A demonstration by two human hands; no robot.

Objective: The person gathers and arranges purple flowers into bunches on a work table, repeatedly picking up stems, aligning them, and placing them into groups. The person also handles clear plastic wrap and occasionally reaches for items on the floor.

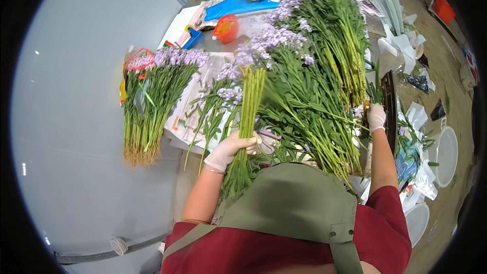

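Note:
My left hand [238,147], in a pale glove, is closed around a bunch of green flower stems [252,102] with the cut ends up and leaves hanging below. Purple-handled scissors [268,139] lie just right of that hand. My right hand [376,116], also gloved, is at the table's right side beside a dark metal edge and some green leaves; its fingers are partly hidden, so what it holds is unclear. Between my hands lies a big heap of lilac-flowered stems [300,83], with another pile [338,42] above it. Loose flower stems [213,110] lie left of the held bunch.
A tied flower bunch [152,99] rests at the left by the grey wall. An orange-red bowl [226,29], a blue tape dispenser [193,39] and a blue plastic sheet [243,5] are at the back. White buckets [446,156] and wrapping scraps stand or lie at the right.

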